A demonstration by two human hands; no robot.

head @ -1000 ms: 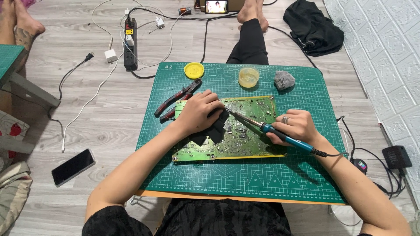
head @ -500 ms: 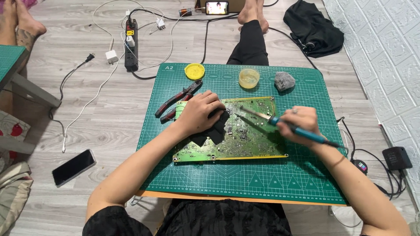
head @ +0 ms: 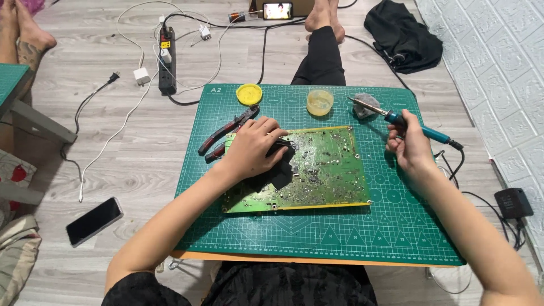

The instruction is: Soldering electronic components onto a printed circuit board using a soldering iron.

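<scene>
One green cutting mat (gridded) covers grey floorboards.

One circuit board, one soldering iron, one pliers, two phones, one cutting mat.

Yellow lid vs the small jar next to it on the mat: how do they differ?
The yellow lid is opaque bright yellow and flat; the small jar is translucent pale yellow and stands taller, open on top. The lid lies next to the pliers; the jar sits nearer the soldering iron tip. Both are round and rest on the green cutting mat.
</scene>
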